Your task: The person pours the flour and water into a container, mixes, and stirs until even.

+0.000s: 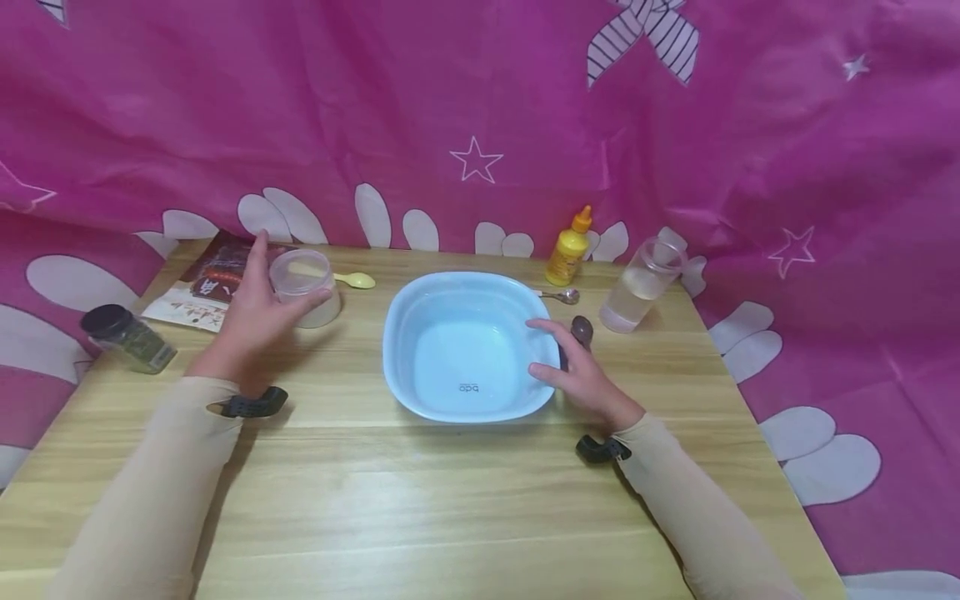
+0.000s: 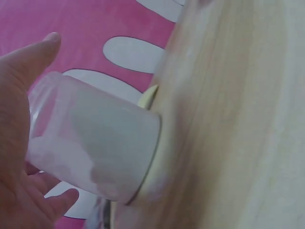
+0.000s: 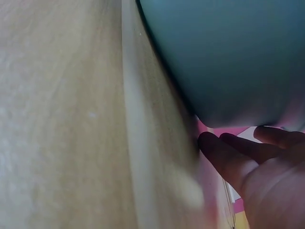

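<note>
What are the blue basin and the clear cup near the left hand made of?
Blue basin: probably plastic, smooth and glossy, given its sheen and rounded rim; enamel isn't ruled out. Clear cup: likely plastic, with pink showing hazily through its smooth side.

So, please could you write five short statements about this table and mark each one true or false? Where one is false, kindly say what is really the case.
1. The black-lidded jar is to the left of the blue basin. True.
2. The yellow bottle stands inside the basin. False: the yellow bottle stands on the table, outside the basin.
3. The left grip is at the short clear tub. True.
4. The right grip is on the yellow bottle. False: it is at the right side of the basin.
5. The tall clear cup is to the right of the basin. True.
</note>
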`<state>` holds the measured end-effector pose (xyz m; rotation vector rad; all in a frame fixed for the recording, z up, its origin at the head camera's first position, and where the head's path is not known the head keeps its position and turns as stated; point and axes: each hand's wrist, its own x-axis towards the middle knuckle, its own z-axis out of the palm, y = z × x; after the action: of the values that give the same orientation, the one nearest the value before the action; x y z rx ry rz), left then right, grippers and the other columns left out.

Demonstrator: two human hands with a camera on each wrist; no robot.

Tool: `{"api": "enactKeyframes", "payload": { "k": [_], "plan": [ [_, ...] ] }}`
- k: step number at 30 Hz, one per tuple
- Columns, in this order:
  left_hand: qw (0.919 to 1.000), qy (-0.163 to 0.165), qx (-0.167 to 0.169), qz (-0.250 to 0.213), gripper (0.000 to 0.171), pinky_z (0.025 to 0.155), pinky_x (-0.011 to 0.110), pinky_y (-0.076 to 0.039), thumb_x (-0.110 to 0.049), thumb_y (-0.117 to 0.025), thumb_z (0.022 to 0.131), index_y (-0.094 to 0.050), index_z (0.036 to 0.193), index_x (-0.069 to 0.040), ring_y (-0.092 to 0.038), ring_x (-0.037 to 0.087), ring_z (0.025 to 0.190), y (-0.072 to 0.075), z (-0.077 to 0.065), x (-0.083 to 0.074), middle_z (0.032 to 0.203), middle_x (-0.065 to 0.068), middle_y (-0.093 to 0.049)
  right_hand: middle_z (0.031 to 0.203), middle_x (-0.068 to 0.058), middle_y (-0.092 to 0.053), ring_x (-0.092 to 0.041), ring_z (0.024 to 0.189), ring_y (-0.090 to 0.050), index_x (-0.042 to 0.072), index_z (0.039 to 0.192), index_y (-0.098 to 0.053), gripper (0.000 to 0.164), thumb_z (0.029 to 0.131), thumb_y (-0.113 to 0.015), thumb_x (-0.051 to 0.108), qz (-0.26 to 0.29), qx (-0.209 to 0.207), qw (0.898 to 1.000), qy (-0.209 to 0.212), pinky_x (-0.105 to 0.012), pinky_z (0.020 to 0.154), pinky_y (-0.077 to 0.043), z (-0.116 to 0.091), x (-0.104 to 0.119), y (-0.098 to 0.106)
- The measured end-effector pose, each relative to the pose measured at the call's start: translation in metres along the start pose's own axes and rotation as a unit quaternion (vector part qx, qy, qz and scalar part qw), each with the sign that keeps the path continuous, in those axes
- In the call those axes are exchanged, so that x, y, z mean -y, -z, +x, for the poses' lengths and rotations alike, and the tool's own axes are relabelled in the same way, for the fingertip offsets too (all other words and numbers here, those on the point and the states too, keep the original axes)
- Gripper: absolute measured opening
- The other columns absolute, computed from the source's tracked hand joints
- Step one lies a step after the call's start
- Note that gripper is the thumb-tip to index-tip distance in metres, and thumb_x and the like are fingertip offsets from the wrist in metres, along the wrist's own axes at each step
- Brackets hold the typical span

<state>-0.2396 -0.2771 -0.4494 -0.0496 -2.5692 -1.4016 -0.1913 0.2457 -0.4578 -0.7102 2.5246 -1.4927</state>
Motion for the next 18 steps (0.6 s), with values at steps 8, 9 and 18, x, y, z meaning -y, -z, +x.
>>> {"api": "enactKeyframes", "payload": {
  "k": [8,9,18],
  "plan": [
    [0.9996,0.021,-0.012,-0.012,0.132,0.127,0.073,-0.030,-0.047,-0.094,0.090,-0.001,0.180,-0.021,-0.036,0.051,0.156,-0.012,0.000,0.008,0.179,0.025,-0.025,0.175,-0.014,-0.036,-0.037,0.167,-0.025,0.015,0.161,-0.049,0.062,0.105,-0.074,0.020,0.012,-0.009,1.000,-0.013,-0.066,0.136,-0.015,0.000,0.003,-0.001],
    [0.9996,0.022,-0.016,-0.012,0.132,0.127,0.073,-0.032,-0.046,-0.095,0.089,-0.003,0.180,-0.020,-0.037,0.051,0.156,-0.013,0.000,0.009,0.178,0.026,-0.028,0.175,-0.014,-0.035,-0.037,0.167,-0.024,0.015,0.161,-0.049,0.062,0.104,-0.074,0.021,0.014,-0.009,1.000,-0.015,-0.066,0.135,-0.015,0.000,0.003,-0.001],
    [0.9989,0.022,-0.027,-0.033,0.121,0.125,0.066,-0.038,-0.044,-0.100,0.083,-0.027,0.172,-0.008,-0.047,0.042,0.147,-0.017,0.000,0.015,0.165,0.023,-0.045,0.173,-0.014,-0.039,-0.037,0.166,-0.026,0.012,0.158,-0.051,0.060,0.103,-0.076,0.015,0.016,-0.021,1.000,-0.017,-0.066,0.136,-0.014,0.000,0.005,-0.002]
  ]
}}
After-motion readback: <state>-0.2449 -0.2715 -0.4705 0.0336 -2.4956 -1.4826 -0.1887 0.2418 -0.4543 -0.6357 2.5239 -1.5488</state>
